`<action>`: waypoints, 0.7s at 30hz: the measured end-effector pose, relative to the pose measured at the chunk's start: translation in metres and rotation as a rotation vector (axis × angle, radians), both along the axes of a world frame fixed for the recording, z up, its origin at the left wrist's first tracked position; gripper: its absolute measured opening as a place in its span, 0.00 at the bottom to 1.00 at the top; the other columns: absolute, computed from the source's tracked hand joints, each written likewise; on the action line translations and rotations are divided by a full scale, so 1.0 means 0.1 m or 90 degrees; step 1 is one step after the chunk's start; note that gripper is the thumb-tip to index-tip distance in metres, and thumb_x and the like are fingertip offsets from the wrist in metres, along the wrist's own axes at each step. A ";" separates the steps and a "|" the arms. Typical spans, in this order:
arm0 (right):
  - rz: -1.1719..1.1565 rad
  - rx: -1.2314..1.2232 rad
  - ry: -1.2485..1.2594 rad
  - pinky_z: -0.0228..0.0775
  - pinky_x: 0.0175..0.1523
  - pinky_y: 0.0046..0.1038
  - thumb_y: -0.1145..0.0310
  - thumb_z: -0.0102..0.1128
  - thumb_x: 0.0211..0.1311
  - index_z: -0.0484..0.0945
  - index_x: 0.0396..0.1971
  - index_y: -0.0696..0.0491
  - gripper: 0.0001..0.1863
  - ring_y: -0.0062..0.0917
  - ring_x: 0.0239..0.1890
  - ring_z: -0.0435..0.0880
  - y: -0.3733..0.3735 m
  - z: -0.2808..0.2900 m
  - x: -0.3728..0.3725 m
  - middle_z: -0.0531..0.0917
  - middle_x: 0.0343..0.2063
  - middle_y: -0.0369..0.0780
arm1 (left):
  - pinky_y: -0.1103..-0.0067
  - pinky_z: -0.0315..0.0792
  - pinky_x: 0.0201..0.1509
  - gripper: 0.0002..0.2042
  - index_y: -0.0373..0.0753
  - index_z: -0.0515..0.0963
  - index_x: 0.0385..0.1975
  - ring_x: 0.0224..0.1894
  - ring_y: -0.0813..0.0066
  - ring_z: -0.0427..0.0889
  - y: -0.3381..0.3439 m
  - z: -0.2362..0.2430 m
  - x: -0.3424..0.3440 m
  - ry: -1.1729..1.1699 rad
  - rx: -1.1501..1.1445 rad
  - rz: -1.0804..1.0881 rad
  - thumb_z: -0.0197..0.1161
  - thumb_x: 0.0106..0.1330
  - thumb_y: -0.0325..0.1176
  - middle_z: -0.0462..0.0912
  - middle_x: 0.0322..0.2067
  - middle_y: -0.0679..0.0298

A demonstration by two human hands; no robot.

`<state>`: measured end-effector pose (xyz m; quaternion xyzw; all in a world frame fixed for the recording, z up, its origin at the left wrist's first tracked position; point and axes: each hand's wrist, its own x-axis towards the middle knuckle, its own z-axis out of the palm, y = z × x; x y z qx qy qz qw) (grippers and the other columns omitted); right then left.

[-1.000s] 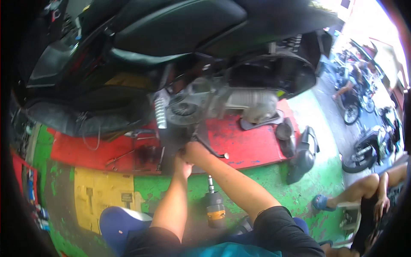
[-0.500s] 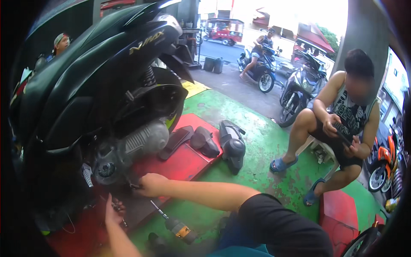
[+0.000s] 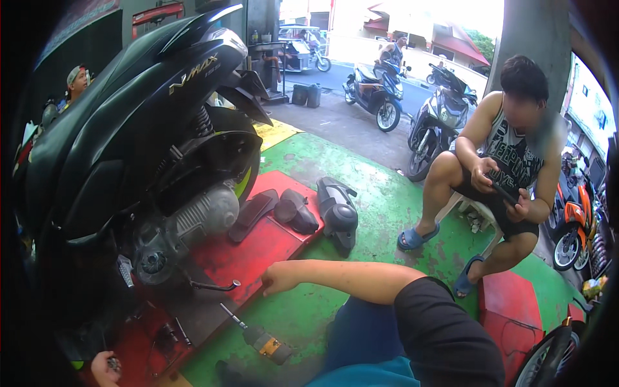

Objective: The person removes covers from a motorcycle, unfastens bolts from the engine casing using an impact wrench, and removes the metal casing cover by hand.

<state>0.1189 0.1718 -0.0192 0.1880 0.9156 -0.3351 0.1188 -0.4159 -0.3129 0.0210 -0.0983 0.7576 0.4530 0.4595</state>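
Observation:
A black scooter [image 3: 119, 135] stands at the left on a red platform, its grey engine casing [image 3: 206, 209] exposed. From the casing's lower part a dark curved lever [image 3: 216, 286] sticks out to the right, ending in a pale round tip. My right hand [image 3: 278, 278] hovers beyond that tip, apart from it, with fingers curled downward; whatever they hold is hidden. At the lower left, my left hand [image 3: 105, 369] closes around a small round metal part [image 3: 113, 364]. A yellow-and-black power driver [image 3: 267, 345] with a long socket bit lies on the green floor between my arms.
Small tools [image 3: 169, 332] lie on the red platform [image 3: 284, 242]. Farther along it are dark plastic covers [image 3: 296, 211], with another cover [image 3: 338, 216] on the floor. A person [image 3: 509, 148] sits at the right holding a phone. Parked scooters [image 3: 445, 116] stand behind.
My right hand has come off the lever and moved right, leaving its tip in sight. My left hand has moved down and left. The scene has shifted slightly as my head turned.

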 end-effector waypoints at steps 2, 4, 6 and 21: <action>0.081 0.011 0.015 0.76 0.53 0.41 0.50 0.63 0.62 0.82 0.47 0.57 0.25 0.44 0.47 0.85 -0.21 0.20 -0.15 0.86 0.41 0.49 | 0.73 0.67 0.21 0.08 0.44 0.74 0.24 0.20 0.68 0.74 -1.16 -0.05 -0.19 0.056 0.048 0.164 0.62 0.59 0.39 0.75 0.18 0.64; 0.072 0.039 -0.013 0.75 0.54 0.40 0.50 0.62 0.63 0.81 0.48 0.58 0.26 0.44 0.48 0.84 -0.21 0.18 0.02 0.86 0.42 0.50 | 0.75 0.71 0.21 0.04 0.43 0.76 0.22 0.20 0.67 0.77 -0.79 0.11 -0.08 0.040 0.070 0.133 0.61 0.57 0.32 0.78 0.19 0.62; 0.073 -0.024 0.011 0.75 0.55 0.39 0.50 0.61 0.64 0.80 0.51 0.58 0.27 0.43 0.50 0.83 -0.21 0.02 0.07 0.85 0.46 0.52 | 0.73 0.75 0.22 0.02 0.41 0.77 0.24 0.21 0.67 0.79 -0.75 0.33 0.25 0.089 0.083 0.103 0.61 0.57 0.29 0.78 0.19 0.62; 0.000 0.005 -0.174 0.77 0.49 0.35 0.47 0.64 0.63 0.79 0.54 0.58 0.31 0.37 0.43 0.87 -0.05 0.31 0.78 0.88 0.40 0.48 | 0.80 0.70 0.22 0.06 0.41 0.74 0.32 0.24 0.73 0.80 -0.06 0.80 0.45 0.161 0.038 -0.024 0.60 0.70 0.34 0.79 0.23 0.64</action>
